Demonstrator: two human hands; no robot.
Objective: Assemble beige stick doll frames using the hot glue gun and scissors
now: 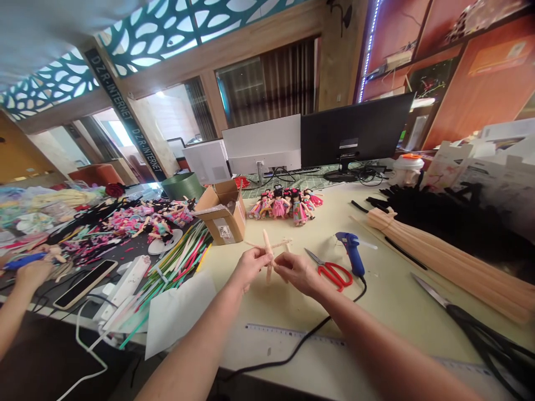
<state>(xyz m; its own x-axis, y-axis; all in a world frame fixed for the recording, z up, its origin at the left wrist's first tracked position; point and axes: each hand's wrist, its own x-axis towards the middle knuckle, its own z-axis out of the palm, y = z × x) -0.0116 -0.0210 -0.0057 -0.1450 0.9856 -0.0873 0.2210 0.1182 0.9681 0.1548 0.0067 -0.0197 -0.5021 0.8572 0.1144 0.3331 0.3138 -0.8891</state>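
Over the pale tabletop both hands meet on a beige pipe-cleaner piece point(267, 239), its thick end pointing up. My left hand point(251, 267) pinches it from the left. Close against it, my right hand point(297, 273) has its fingers closed on the same piece. A thinner twisted strand crosses behind the fingers; exactly how the parts join is hidden. Just right of my right hand lie red-handled scissors point(341, 276), and beyond them a blue glue gun point(353, 253) rests on the table. A ruler point(292, 333) lies nearer the front edge.
Small dolls point(288, 205) stand behind, beside an open cardboard box point(228, 225). Rightward are a beige pipe-cleaner bundle point(451, 259), black stems point(447, 217) and large black scissors point(463, 323). The glue-gun cord point(305, 337) crosses the front. At far left, another person's hand point(33, 275) holds a blue tool.
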